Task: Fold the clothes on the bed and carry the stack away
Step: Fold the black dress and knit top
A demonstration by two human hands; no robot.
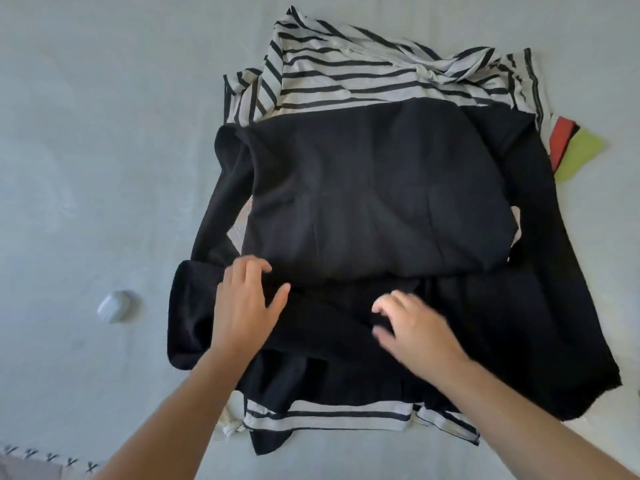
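Note:
A black garment (374, 188) lies spread over a black-and-white striped garment (339, 74) in the middle of the bed (86, 150). Its upper part is folded down into a flat panel. Striped hem shows under it at the near edge. My left hand (242, 306) rests flat with fingers apart on the black cloth by the left sleeve. My right hand (412, 327) hovers with curled, spread fingers over the lower fold; it is blurred. Neither hand grips cloth.
A small white case (114, 306) lies on the bed to the left of the pile. Red and yellow-green cloth (578, 150) pokes out from under the pile at the right. An embroidered edge (52, 459) shows at the bottom left.

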